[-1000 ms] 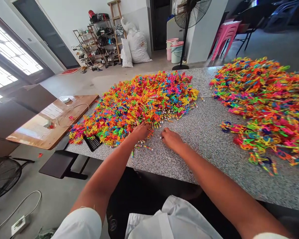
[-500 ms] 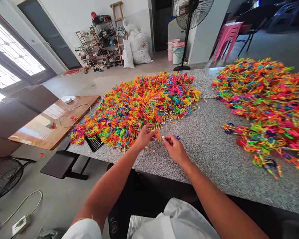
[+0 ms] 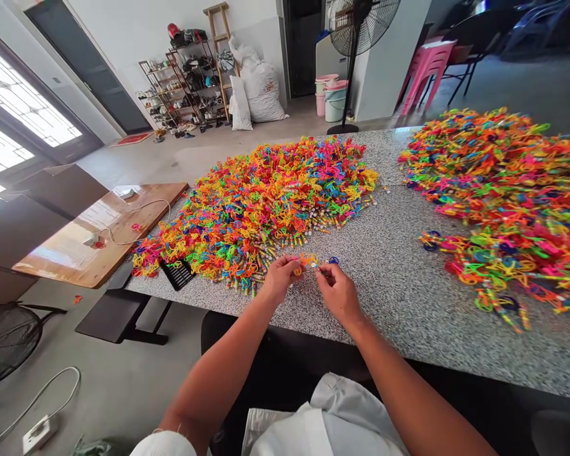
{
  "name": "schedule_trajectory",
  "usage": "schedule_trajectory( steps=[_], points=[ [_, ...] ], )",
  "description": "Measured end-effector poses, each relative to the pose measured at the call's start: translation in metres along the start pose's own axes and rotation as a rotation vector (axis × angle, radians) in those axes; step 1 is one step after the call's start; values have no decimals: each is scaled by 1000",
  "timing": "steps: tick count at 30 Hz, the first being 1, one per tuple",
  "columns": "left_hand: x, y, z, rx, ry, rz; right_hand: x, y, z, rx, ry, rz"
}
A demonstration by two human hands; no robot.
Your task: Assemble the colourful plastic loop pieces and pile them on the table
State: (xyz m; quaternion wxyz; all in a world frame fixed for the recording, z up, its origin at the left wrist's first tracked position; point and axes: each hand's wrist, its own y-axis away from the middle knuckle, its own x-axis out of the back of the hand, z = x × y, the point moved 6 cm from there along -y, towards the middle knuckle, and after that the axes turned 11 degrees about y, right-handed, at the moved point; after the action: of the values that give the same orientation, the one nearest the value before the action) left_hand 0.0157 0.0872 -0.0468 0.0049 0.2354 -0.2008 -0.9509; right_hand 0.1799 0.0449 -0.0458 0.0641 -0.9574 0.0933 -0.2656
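My left hand (image 3: 280, 277) and my right hand (image 3: 338, 292) meet just above the speckled stone table (image 3: 389, 278), near its front edge. Both are pinched on a small orange plastic piece (image 3: 308, 259) held between them. A blue ring-shaped piece (image 3: 333, 260) lies or sticks out just beyond my right fingers. Right behind my hands spreads a big heap of small bright plastic pieces (image 3: 275, 196) in many colours, with small tube-like parts along its near edge.
A second heap of colourful pieces (image 3: 508, 190) covers the table's right side. A black comb-like part (image 3: 177, 273) lies at the left heap's edge. A wooden side table (image 3: 99, 231) stands to the left, a pedestal fan (image 3: 356, 38) behind.
My hands have drawn back from the heap's edge toward me, lifted off the table and come together on an orange piece.
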Motion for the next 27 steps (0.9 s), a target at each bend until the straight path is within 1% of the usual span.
schedule_trajectory(
  steps=[2,5,7,13,18,21,24,27],
  points=[
    [1,2,-4,13,60,11,-6,5,2,-31,-53,-38],
    [-2,6,-10,57,151,-23,-12,8,4,-47,-114,-77],
    [-6,8,-11,66,175,-48,-13,7,5,-53,-136,-81],
    [-13,12,-12,33,139,-89,-11,5,7,-90,-216,-95],
    [-17,13,-13,34,57,-123,-4,7,6,-119,-163,-104],
    [-17,13,-13,16,-68,-137,2,5,3,-71,-81,-77],
    [-17,13,-12,-19,-189,-156,5,4,-1,48,-14,-94],
    [-18,15,-13,-37,-256,-172,7,3,-3,160,41,-115]
  ],
)
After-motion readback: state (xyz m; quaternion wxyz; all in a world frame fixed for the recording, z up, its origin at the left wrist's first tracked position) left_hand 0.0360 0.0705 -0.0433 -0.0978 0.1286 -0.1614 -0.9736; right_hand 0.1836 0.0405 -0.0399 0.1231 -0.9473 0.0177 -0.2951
